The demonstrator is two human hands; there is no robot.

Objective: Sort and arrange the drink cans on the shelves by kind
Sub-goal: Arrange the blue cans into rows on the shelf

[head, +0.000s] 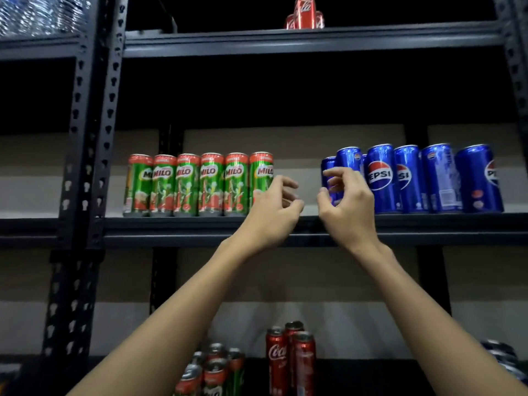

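Head view: Milo cans (200, 184) lined up at left of middle shelf (177, 224), Pepsi cans (414, 178) at right. Left hand (271, 212) and right hand (348, 204) in the gap between the rows, fingers loosely curled, holding nothing. Coke cans (291, 358) on the shelf below.

A single head-worn view is given, aimed forward and slightly upward at a dark rack (94, 138) seen from close range. The middle shelf (200, 228) is framed near the centre, at about arm's reach. Parts of the shelf above and the one below are taken in. Both forearms are seen entering from the bottom edge.
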